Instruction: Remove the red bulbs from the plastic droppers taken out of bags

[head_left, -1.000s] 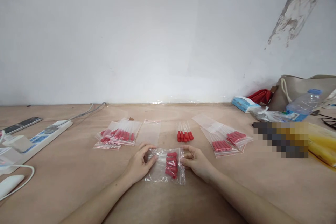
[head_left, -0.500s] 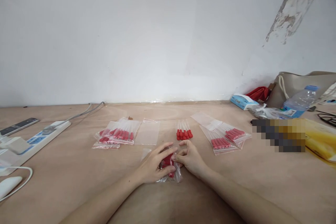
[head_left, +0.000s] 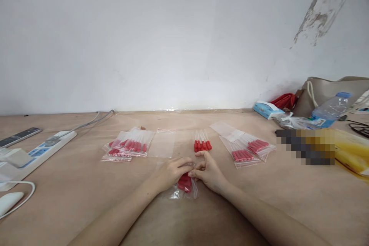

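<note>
A clear plastic bag [head_left: 185,188] lies on the near middle of the tabletop [head_left: 138,215], between both hands. Through its film show the red ends of a bunch of clear sticks; the rest of the bunch is covered. The left hand [head_left: 173,173] arches over the bag from the left, its fingers bent across the far part and its thumb out of sight, so whether they clamp the plastic I cannot tell. The right hand [head_left: 210,173] meets it from the other side: thumb and curled fingers close on the bag's right edge, the index finger raised apart from the thumb. The fingertips of the two hands come close together over the bag.

Just beyond the right hand sits a loose bunch of red-ended sticks [head_left: 202,146], red ends toward the person. To its left a flat clear bag [head_left: 162,144] lies just beside the left pile of filled bags [head_left: 133,146]. The right pile of filled bags [head_left: 245,155] overlaps on the other side.

A white power strip [head_left: 47,152] lies at far left; a blue tissue pack [head_left: 267,111] and a plastic bottle [head_left: 331,110] stand at far right.
</note>
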Demonstrator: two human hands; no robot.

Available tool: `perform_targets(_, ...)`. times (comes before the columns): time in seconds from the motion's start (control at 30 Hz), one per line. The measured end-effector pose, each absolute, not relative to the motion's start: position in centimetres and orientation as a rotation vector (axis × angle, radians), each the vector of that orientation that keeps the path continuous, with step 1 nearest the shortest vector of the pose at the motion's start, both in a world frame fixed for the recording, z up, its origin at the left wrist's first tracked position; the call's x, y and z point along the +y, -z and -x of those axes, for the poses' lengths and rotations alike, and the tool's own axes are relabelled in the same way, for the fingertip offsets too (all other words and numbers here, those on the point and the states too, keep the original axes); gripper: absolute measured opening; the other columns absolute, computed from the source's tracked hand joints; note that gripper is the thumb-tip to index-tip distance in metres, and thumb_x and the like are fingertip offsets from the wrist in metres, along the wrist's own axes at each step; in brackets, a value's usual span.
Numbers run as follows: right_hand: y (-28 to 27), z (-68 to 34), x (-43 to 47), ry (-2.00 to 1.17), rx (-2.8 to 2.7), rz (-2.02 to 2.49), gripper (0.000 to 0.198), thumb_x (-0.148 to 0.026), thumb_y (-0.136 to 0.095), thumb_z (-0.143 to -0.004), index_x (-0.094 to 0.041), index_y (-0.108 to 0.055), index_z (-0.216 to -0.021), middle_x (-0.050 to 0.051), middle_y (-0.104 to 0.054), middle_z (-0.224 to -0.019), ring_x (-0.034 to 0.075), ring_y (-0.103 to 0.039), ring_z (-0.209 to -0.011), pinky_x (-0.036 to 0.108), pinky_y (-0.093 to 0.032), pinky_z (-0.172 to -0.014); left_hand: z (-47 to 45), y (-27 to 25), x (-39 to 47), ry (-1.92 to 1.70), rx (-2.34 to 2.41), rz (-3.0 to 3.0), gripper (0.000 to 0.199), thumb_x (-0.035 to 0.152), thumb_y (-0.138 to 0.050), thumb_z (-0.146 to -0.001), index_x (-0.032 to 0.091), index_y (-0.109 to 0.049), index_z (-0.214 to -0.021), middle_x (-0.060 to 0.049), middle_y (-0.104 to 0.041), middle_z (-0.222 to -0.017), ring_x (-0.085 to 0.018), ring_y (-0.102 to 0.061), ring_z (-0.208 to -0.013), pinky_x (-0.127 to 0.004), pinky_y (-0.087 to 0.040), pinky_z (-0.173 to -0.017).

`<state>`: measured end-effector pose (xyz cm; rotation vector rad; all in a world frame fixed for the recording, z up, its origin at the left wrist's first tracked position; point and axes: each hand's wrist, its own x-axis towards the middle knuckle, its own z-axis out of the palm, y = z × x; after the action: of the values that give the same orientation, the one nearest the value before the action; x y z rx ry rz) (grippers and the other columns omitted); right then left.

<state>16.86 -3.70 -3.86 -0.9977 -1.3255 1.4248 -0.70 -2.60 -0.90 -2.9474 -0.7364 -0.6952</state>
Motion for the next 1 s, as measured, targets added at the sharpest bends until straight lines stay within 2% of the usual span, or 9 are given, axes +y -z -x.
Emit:
perform_targets(0.13, 4.1, -17.3, -3.5, -1.472, -1.369, 0.905, 0.042, -0.029, -0.068, -0.063, -0.021, -0.037, -0.090, -0.007, -0.058, -0.059, 0.010, -0.056, -0.055, 0.025, -0.048, -0.058, 0.8, 1.2, -2.3, 0.697, -0.721, 2.878, 0.019, 0.017, -0.039, -0.089, 0.017, -0.058, -0.093, -0.003, -0.060, -0.101, -0.013, -0.056, -0.089, -0.024, -0.047, -0.076)
perform_targets(0.3, 4.2, -17.8, -3.7, -1.373, -1.615, 0.847, 0.009, -0.024, -0.056, -0.073, -0.017, -0.056, -0.078, 0.001, -0.063, -0.076, 0.013, -0.060, -0.073, 0.027, -0.048, -0.072, 1.1, 1.3, -2.2, 0.705, -0.758, 2.870, 0.019, 0.013, -0.038, -0.088, 0.015, -0.057, -0.092, -0.004, -0.061, -0.098, -0.014, -0.057, -0.089, -0.025, -0.048, -0.076)
perform_targets(0.43, 3.8, -17.7, -4.6, -1.114, -1.852, 0.796, 0.022, -0.012, -0.050, -0.073, -0.019, -0.064, -0.089, 0.002, -0.066, -0.089, 0.014, -0.061, -0.082, 0.027, -0.048, -0.075, 1.4, 1.4, -2.3, 0.748, -0.764, 2.847, 0.023, 0.009, -0.035, -0.087, 0.014, -0.057, -0.091, -0.005, -0.062, -0.098, -0.015, -0.057, -0.091, -0.026, -0.049, -0.077)
perform_targets(0.57, 3.7, -17.7, -4.8, -0.679, -2.038, 0.795, 0.024, -0.015, -0.048, -0.079, -0.024, -0.065, -0.092, 0.001, -0.067, -0.091, 0.014, -0.061, -0.082, 0.027, -0.048, -0.075, 1.6, 1.2, -2.5, 0.737, -0.791, 2.868, 0.023, 0.011, -0.036, -0.088, 0.014, -0.058, -0.092, -0.006, -0.062, -0.099, -0.014, -0.057, -0.090, -0.026, -0.050, -0.076)
perform_targets(0.77, 3.9, -18.2, -4.5, -0.315, -2.253, 0.691, 0.026, -0.018, -0.038, -0.086, -0.024, -0.063, -0.091, 0.005, -0.065, -0.090, 0.015, -0.058, -0.085, 0.030, -0.048, -0.074, 1.6, -0.3, -3.0, 0.578, -0.685, 2.993, 0.022, 0.016, -0.039, -0.089, 0.018, -0.056, -0.102, -0.005, -0.054, -0.117, -0.015, -0.048, -0.109, -0.029, -0.041, -0.094)
perform_targets(1.0, 3.6, -18.2, -4.7, -0.019, -2.288, 0.635, 0.026, -0.012, -0.035, -0.085, -0.019, -0.060, -0.082, 0.006, -0.063, -0.079, 0.014, -0.054, -0.071, 0.027, -0.045, -0.063, 1.0, -0.4, -3.0, 0.567, -0.547, 2.988, 0.021, 0.015, -0.036, -0.090, 0.013, -0.058, -0.090, -0.006, -0.061, -0.100, -0.014, -0.050, -0.101, -0.026, -0.043, -0.087)
